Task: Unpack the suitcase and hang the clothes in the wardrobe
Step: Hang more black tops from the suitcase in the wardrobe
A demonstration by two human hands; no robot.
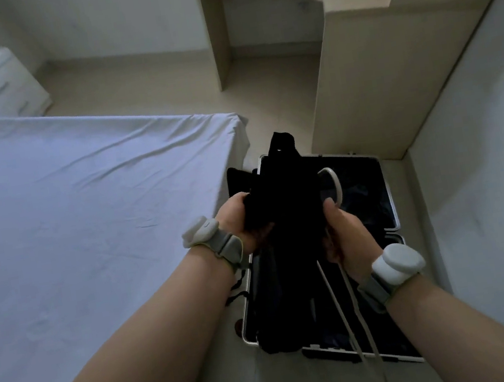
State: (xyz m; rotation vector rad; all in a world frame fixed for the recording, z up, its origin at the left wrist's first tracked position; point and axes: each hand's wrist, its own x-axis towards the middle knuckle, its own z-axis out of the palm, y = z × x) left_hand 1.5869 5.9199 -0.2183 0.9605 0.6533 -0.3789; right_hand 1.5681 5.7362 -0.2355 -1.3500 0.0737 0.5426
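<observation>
An open suitcase (391, 202) with a silver rim lies on the floor beside the bed, dark clothes inside it. Above it I hold up a black garment (288, 205). My left hand (242, 221) grips a bunch of its fabric on the left side. My right hand (344, 236) grips the garment's right side together with a white hanger (335, 188), whose hook curves up past my thumb and whose thin arms hang down below my wrist. The garment hides the middle of the suitcase.
A bed with a pale sheet (84, 216) fills the left. A white bedside cabinet (0, 87) stands at the far left. A beige wardrobe (390, 72) and a desk niche (262, 25) rise behind the suitcase. A white wall (484, 156) closes the right.
</observation>
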